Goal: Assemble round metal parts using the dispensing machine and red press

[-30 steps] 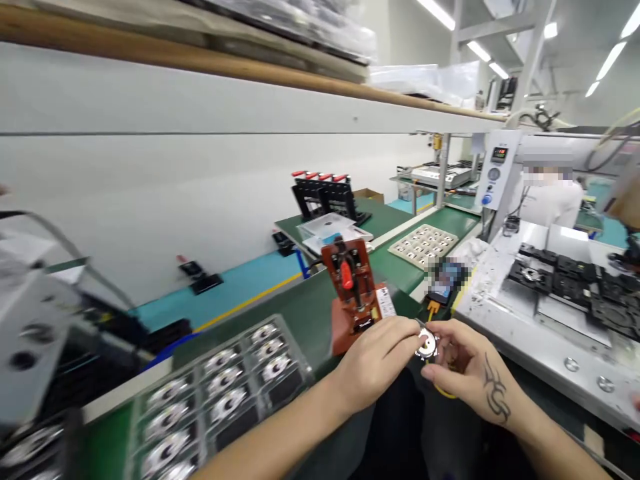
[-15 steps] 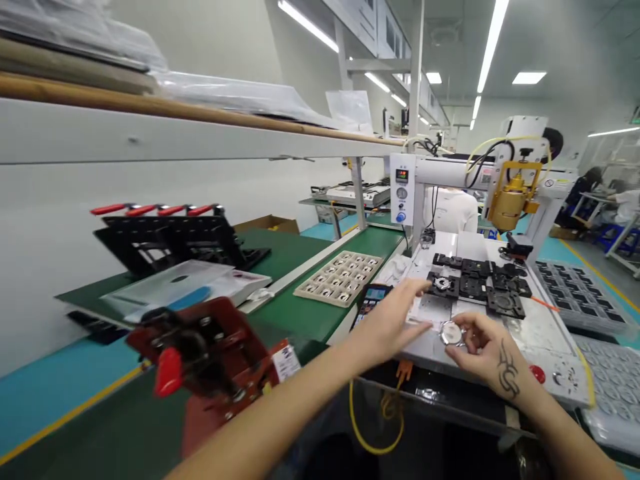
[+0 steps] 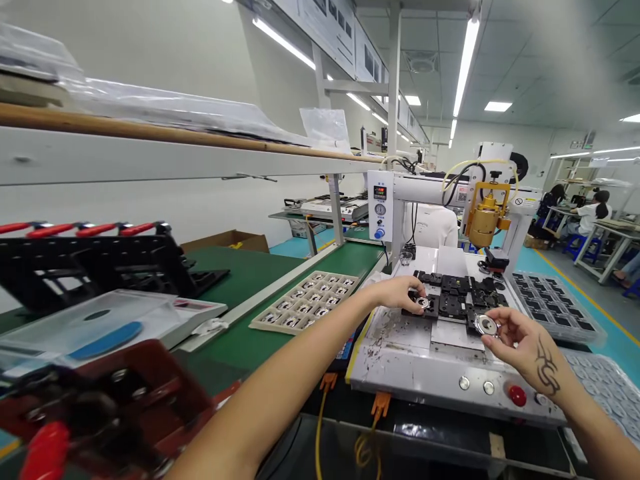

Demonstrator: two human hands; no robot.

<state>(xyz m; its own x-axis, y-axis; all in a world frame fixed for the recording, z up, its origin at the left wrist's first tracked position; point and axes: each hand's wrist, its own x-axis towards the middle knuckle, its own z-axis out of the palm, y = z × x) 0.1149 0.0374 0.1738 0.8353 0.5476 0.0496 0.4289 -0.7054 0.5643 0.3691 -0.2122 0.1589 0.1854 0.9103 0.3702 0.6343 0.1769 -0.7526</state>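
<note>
My left hand (image 3: 400, 293) reaches to the black fixture (image 3: 434, 307) at the left of the machine bed. Thumb and fingertips close round a small silver watch case (image 3: 423, 303) seated there. Off to the right, my right hand (image 3: 520, 343) pinches another round silver watch case (image 3: 485, 325) by its edge, held just in front of the right-hand black fixtures. Its flat round face is turned up towards me. Several more black fixtures (image 3: 454, 285) lie between the two hands.
A gold dispensing head (image 3: 485, 223) hangs over the bed. At left stands a beige compartment tray (image 3: 265, 327) of silver parts; at right, a tray of black parts (image 3: 550, 300) and a clear moulded tray (image 3: 607, 387). A red button (image 3: 517, 395) is on the front panel.
My left hand has moved from near my right hand to the case in the left fixture and closed on it. My right hand keeps its case, now by the fixtures. The view has shifted.
</note>
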